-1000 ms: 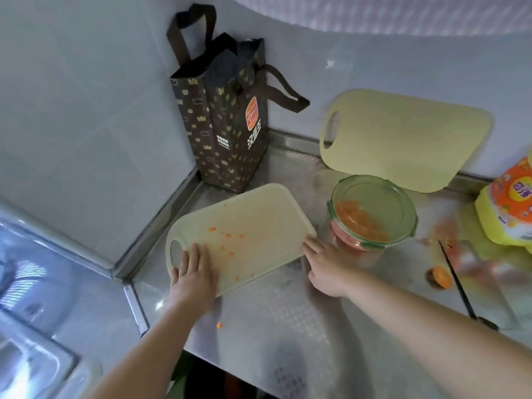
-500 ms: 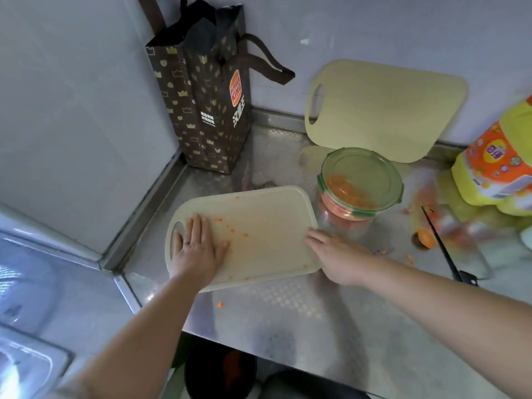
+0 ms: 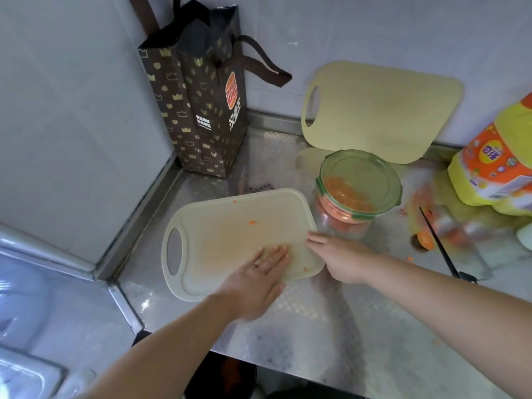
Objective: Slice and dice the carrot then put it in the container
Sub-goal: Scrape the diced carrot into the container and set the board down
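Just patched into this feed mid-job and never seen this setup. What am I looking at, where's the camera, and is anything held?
No machine here: these are a person's two bare arms, filmed by one wide-angle camera worn on their head, looking down at a steel counter. The left hand lies flat on the pale cutting board, which carries a few carrot bits. The right hand touches the board's right edge. Neither hand holds anything. By the board's far right corner stands a glass container with a green lid, diced carrot inside. To its right lie a knife and a carrot end. A second board leans on the wall.
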`<state>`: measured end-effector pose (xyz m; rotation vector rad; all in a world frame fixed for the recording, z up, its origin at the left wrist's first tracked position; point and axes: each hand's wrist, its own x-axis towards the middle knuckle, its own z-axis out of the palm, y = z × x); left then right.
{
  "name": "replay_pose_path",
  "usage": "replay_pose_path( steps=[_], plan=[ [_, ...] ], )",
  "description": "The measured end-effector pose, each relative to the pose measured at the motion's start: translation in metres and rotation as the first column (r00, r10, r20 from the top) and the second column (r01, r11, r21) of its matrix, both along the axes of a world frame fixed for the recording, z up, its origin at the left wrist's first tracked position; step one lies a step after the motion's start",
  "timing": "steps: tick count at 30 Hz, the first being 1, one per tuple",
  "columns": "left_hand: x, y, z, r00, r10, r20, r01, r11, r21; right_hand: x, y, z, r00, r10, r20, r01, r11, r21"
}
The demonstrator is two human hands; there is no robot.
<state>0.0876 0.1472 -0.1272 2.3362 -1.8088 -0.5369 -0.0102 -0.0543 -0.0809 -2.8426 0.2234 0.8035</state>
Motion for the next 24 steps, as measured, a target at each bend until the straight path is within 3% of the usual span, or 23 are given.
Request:
replay_pose_path(
  steps=[2,4,6,8,12,15,19,24],
  plan=[
    [-0.007,-0.003,0.003,0.988,0.021,-0.153,-0.034,0.996,-0.082,0.001,-0.002,0.001,1.000,0.012,0.003,-0.012,1.000,0.000],
    [0.001,-0.006,0.010,0.936,0.161,-0.314,-0.216,0.965,-0.150,0.003,-0.004,0.002,0.999,0.033,0.010,-0.033,0.999,-0.001],
    [0.026,-0.011,0.015,0.882,0.303,-0.360,-0.390,0.899,-0.200,0.006,-0.004,0.004,0.998,0.055,0.000,-0.055,0.998,0.001],
    [0.059,-0.016,0.015,0.854,0.436,-0.283,-0.495,0.850,-0.183,0.009,-0.005,0.004,0.996,0.088,-0.019,-0.088,0.996,-0.010],
    [0.102,-0.022,0.004,0.794,0.608,0.009,-0.606,0.791,0.087,0.012,-0.005,0.006,0.993,0.115,-0.040,-0.117,0.992,-0.039],
    [0.097,-0.034,-0.003,0.832,0.550,0.080,-0.555,0.823,0.118,0.012,-0.005,0.004,0.990,0.131,-0.052,-0.134,0.989,-0.068],
    [0.072,-0.041,-0.011,0.954,0.269,0.133,-0.282,0.956,0.086,0.012,-0.005,0.002,0.988,0.140,-0.065,-0.144,0.987,-0.064],
    [0.040,-0.022,-0.012,0.984,-0.042,0.173,0.039,0.999,0.021,0.011,-0.003,0.008,0.992,0.108,-0.062,-0.112,0.992,-0.064]
  ],
)
